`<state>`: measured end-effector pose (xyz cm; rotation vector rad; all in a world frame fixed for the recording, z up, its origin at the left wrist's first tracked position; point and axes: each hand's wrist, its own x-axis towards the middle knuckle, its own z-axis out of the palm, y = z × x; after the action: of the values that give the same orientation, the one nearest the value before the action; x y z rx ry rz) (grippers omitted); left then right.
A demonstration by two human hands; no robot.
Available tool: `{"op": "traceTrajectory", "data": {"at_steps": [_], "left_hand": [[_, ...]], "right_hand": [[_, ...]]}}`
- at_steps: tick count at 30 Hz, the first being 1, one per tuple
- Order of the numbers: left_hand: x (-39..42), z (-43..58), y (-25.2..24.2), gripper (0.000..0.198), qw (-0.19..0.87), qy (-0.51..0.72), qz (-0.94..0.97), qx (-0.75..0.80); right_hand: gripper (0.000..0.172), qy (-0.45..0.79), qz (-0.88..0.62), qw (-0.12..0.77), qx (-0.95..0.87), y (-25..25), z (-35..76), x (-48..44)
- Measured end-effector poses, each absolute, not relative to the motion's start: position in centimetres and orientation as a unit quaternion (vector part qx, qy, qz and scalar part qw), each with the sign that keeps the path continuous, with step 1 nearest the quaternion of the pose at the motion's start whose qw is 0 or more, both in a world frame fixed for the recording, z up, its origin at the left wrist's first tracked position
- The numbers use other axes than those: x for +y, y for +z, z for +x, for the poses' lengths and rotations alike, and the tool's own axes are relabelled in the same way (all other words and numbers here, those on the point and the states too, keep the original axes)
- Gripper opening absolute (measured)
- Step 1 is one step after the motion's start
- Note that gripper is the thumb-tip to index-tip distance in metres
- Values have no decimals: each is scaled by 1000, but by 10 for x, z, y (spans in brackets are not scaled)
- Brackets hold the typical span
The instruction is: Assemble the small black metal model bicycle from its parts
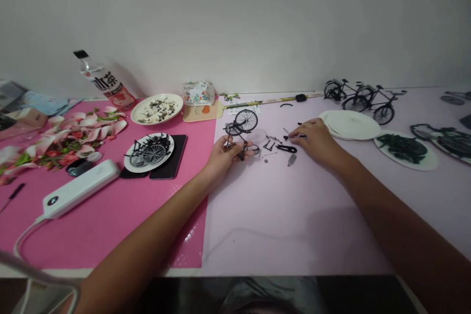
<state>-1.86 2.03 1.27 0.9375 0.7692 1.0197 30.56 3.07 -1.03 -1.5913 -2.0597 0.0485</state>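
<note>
My left hand [227, 157] is closed around the dark frame of a partly assembled model bicycle [246, 121], whose spoked wheel points up. Over the tabletop, my right hand [312, 140] has its fingers bent down at some small black parts; whether it pinches one cannot be made out. Between the hands lie loose bicycle pieces: a black bracket [270, 145], a black chain guard [286, 148], a small grey piece [292, 159] and several tiny bits.
A plate of wheels [149, 169] rests on dark phones at left, near a white power bank [81, 189] and artificial petals [66, 142]. A drink bottle [106, 83] stands behind. Assembled model bicycles [382, 103], white plates [349, 125] and a plate of dark parts [429, 159] are at right.
</note>
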Motion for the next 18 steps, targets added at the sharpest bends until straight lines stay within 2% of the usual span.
{"op": "traceTrajectory", "data": {"at_steps": [12, 18], "left_hand": [[19, -17, 13, 42, 662, 461, 465, 364], [20, -17, 9, 34, 645, 459, 473, 386]], "right_hand": [[26, 48, -579, 238, -778, -16, 311, 37], [23, 18, -570, 260, -779, -13, 304, 35]]}}
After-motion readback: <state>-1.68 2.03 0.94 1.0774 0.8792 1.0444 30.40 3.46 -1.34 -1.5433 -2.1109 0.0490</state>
